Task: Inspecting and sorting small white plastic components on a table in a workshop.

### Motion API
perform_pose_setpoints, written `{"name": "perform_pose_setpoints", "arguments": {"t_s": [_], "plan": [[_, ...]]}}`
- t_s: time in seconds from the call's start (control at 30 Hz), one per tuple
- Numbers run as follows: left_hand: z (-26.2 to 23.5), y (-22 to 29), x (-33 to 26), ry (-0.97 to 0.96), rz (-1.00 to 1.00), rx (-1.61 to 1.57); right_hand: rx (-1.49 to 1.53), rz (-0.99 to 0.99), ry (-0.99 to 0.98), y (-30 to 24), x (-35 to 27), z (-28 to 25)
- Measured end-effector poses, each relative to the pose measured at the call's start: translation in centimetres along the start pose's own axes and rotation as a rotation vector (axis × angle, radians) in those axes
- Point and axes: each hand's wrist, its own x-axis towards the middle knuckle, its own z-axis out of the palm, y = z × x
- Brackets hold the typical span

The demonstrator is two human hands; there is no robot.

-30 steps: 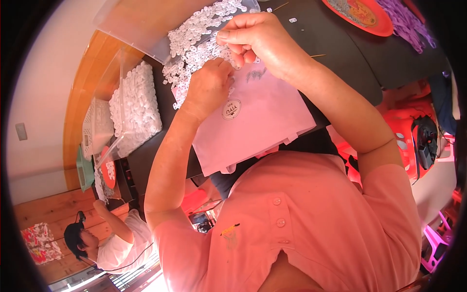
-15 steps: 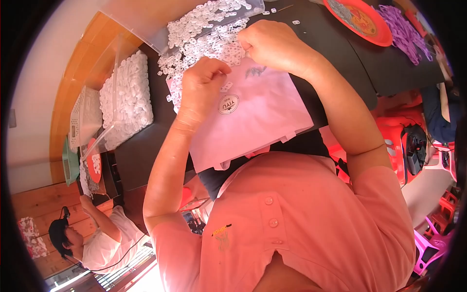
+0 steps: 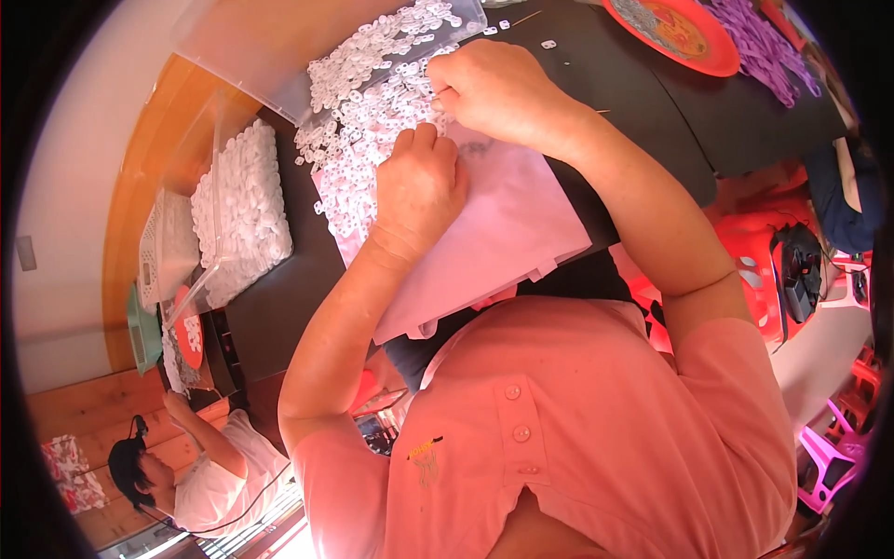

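Note:
My left hand [image 3: 419, 186] rests over the pink cloth bag [image 3: 512, 214], its fingers curled and closed. Whatever they may hold is hidden. Just beyond it and to the right, my right hand [image 3: 489, 88] is closed in a pinch at the edge of the heap. I cannot make out what is in the pinch. Small white pieces with dark marks [image 3: 358, 116] are heaped beside both hands, partly on the bag and partly spilling from a clear plastic tray [image 3: 303, 116]. The bag lies on the dark table near my lap, its handles toward me.
Beyond my right arm are a red plate [image 3: 722, 61] and a bundle of purple strips [image 3: 759, 47]. A thin stick [image 3: 526, 19] lies at the far side. To the left stands a clear box of white pieces [image 3: 242, 214]. Another person [image 3: 205, 466] works at far left.
My left hand has moved right and slightly toward me, now covering the bag's round print. My right hand has shifted a little left. The whole view has turned slightly.

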Motion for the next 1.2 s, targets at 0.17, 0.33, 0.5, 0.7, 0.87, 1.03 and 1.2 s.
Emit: {"name": "perform_pose_setpoints", "arguments": {"t_s": [0.17,0.33,0.5,0.7,0.87,1.03,1.2], "plan": [[0.6,0.1,0.2,0.026,0.091,0.114,0.033,0.017,-0.03,-0.9,-0.2,-0.6],[0.7,-0.4,0.4,0.028,0.087,0.082,0.045,-0.001,-0.01,-0.9,-0.1,-0.8],[0.3,-1.2,0.0,0.054,0.05,-0.048,0.066,-0.026,0.042,-0.8,-0.2,-0.7],[-0.2,-1.7,0.1,0.089,-0.037,-0.243,0.058,-0.028,0.035,-0.8,-0.3,-0.6],[-0.5,-1.2,0.5,0.037,0.096,-0.058,0.043,-0.005,-0.004,-0.8,-0.2,-0.7],[0.1,-0.7,0.0,0.05,0.09,0.02,0.06,-0.017,-0.01,-1.1,-0.1,-1.0],[0.3,-0.7,0.2,0.051,0.108,0.037,0.032,-0.007,0.003,-0.9,-0.1,-0.8]]}}
